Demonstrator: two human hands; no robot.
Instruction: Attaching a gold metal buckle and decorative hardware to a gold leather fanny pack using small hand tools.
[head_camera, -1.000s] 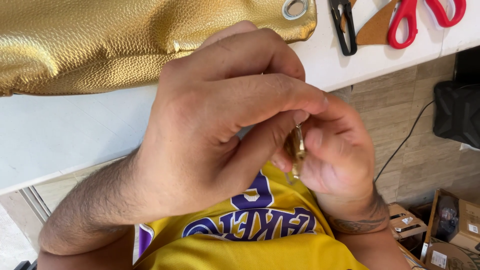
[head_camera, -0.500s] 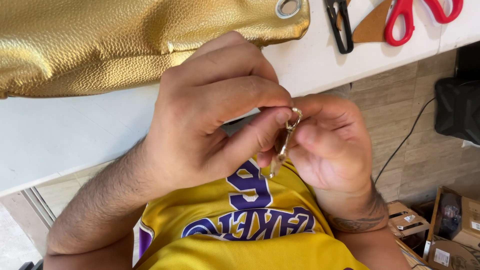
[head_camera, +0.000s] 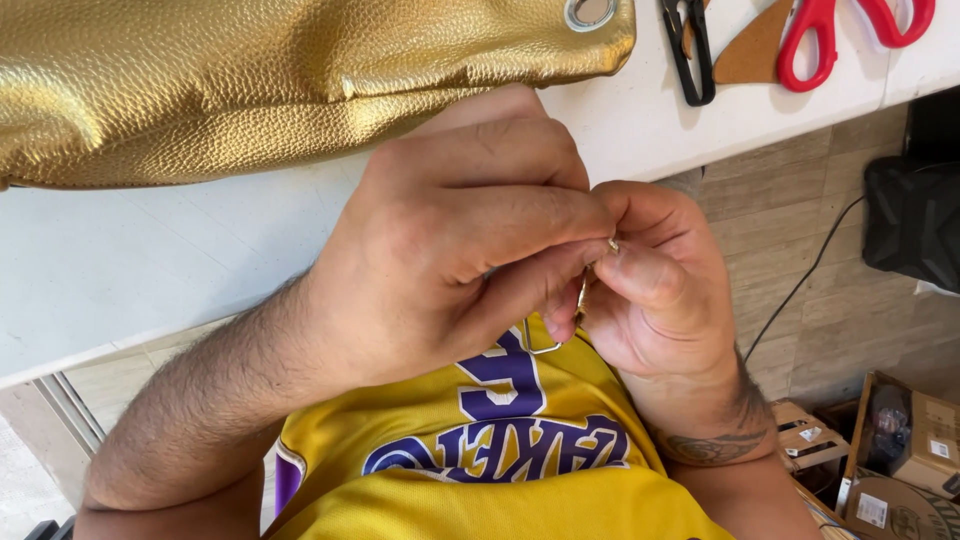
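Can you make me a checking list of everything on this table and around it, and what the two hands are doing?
Surface: white table, its near edge running across the view.
Job's things: small gold metal clasp pinched between the fingertips of both hands; a thin metal ring hangs below it.
Clutter: gold leather bag with a metal eyelet; red-handled scissors; a black-handled tool; a brown leather scrap.
Grippers: left hand and right hand meet below the table edge, each with a closed grip on the clasp.
Cables: one black cable leading to a black box.
Surroundings: tiled floor; cardboard boxes at lower right.
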